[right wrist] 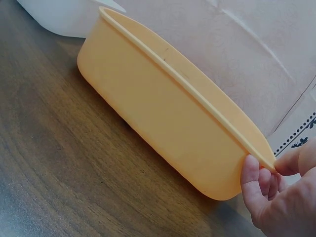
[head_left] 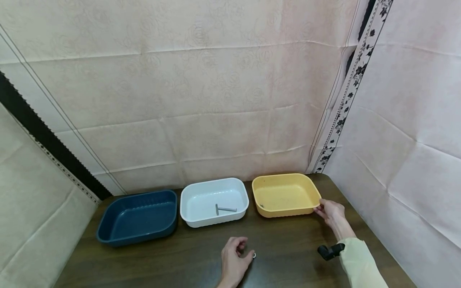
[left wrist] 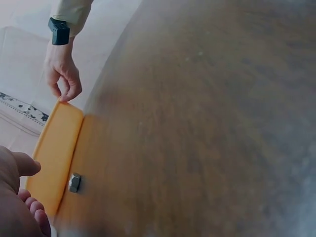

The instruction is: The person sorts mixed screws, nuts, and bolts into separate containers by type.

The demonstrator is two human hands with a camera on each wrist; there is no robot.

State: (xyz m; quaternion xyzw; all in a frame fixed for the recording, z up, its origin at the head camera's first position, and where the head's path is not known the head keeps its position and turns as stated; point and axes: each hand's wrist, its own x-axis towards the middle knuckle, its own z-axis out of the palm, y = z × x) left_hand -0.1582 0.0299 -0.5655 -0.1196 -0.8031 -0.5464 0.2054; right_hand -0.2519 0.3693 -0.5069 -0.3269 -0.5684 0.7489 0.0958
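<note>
My right hand (head_left: 332,212) pinches the rim of the yellow tray (head_left: 288,196) at its front right corner. The right wrist view shows thumb and fingers on either side of that rim. In front of the trays, my left hand (head_left: 235,258) is low over the table with loosely curled fingers, holding nothing. Close to its thumb a small metal hex nut (left wrist: 74,182) stands on the wood; the left wrist view shows a gap between them. Inside the yellow tray, a tiny object (head_left: 262,206) lies at the front left, too small to identify.
The white tray (head_left: 212,190), left of the yellow one, holds two metal rods (head_left: 227,209) that look like bolts. Farther left stands a dark blue tray (head_left: 138,236). Cloth (head_left: 216,100) hangs behind and at both sides of the brown table (head_left: 180,260).
</note>
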